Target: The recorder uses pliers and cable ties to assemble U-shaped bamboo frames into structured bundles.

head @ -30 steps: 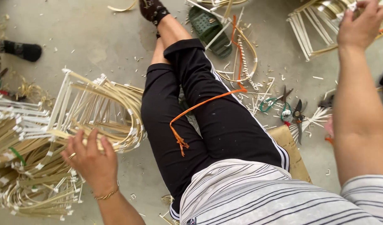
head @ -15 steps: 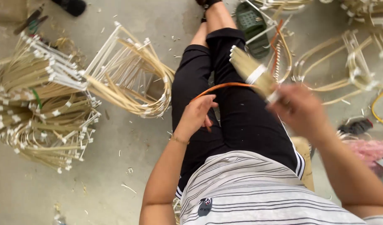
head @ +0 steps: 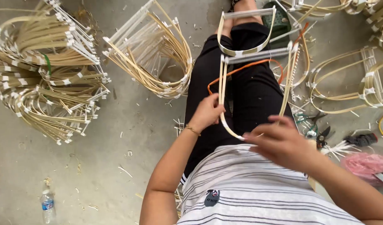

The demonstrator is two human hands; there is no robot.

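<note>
Bamboo frame (head: 258, 54), pale split strips bent into U-shaped loops with white bars taped across, lies along the person's black-trousered legs (head: 249, 91). The left hand (head: 208, 113) pinches one side strip, fingers closed on it. The right hand (head: 283, 141) grips the curved bottom end, though blur hides exactly how its fingers sit. An orange cord (head: 241, 71) crosses beneath.

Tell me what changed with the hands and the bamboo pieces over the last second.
The left hand left the floor bundles and now grips one side of a U-shaped bamboo frame; the right hand, earlier reaching far right, brought it over and holds its other side. The orange cord stays on the lap.
</note>
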